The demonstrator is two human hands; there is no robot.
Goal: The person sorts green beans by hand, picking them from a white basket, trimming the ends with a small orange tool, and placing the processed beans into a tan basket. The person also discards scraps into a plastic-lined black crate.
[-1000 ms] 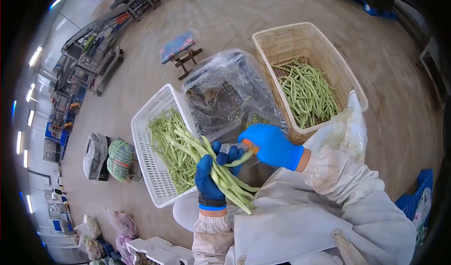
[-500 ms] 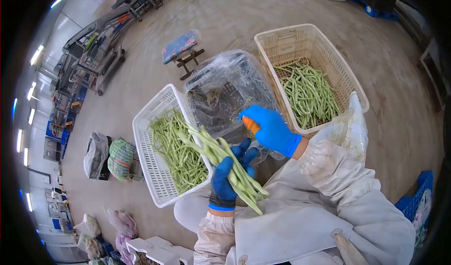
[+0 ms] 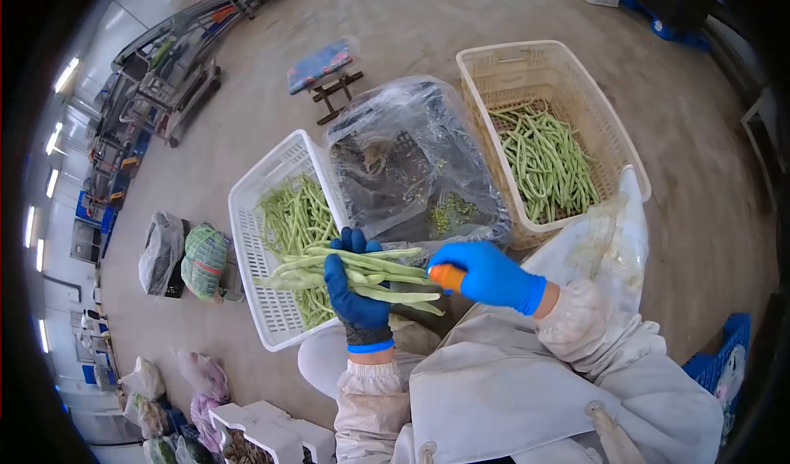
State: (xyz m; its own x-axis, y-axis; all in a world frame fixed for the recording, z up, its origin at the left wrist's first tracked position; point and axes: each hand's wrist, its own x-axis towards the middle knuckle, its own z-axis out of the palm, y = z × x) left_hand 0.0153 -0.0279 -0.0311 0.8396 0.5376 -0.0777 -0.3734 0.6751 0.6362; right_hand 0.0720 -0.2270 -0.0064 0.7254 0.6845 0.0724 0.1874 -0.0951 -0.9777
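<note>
Head view, one moment: your left hand (image 3: 355, 298), in a dark blue glove, has its fingers closed round a bundle of green beans (image 3: 370, 268), held level above your lap with the bean ends sticking out on both sides. Your right hand (image 3: 487, 275), in a lighter blue glove, is curled tight on an orange-handled tool (image 3: 448, 277), pressed against the bundle's right-hand ends; the blade is hidden, so I cannot tell its kind. Just beyond the hands stands a white basket (image 3: 249, 246) of loose beans on the left, a plastic-lined bin (image 3: 411, 127) holding green trimmings (image 3: 451, 213) in the middle, and a beige basket (image 3: 527, 61) of beans on the right. Judgement: you are at the tip-trimming step on this handful. The next move calls for even ends, a firm left grip, and a cut directed away from the left fingers.
</note>
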